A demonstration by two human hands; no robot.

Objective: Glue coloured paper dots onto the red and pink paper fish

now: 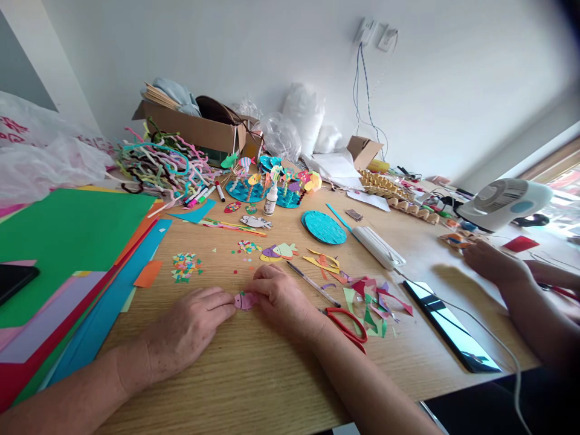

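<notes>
- A light wood-grain table (212, 386), seen from above, with a person's two bare hands at its centre.
- A small pink paper fish (243, 301) with a dark curved line behind its head lies between the hands, its head to the left.
- The left hand (188, 329) has its fingers close together, tips touching the fish's head end; whether it pinches or only presses, I cannot tell.
- The right hand (285, 302) is curled over the tail end; its grip is hidden.
- Beside the right hand are a slim clear-barrelled pen (313, 284), red-handled scissors (344, 328) and scattered coloured paper offcuts (374, 305).
- Beyond the hands, a heap of multicoloured paper confetti (185, 266) sits to the left, and a pale green paper fish (286, 250) overlaps purple and yellow ones.
- Farther back are a round turquoise disc (324, 227) and a small white bottle (270, 200).
- Large coloured paper sheets (67, 235) overlap at left.
- At far right, another person's hand (496, 263) reaches in near a white fan (505, 202).
</notes>
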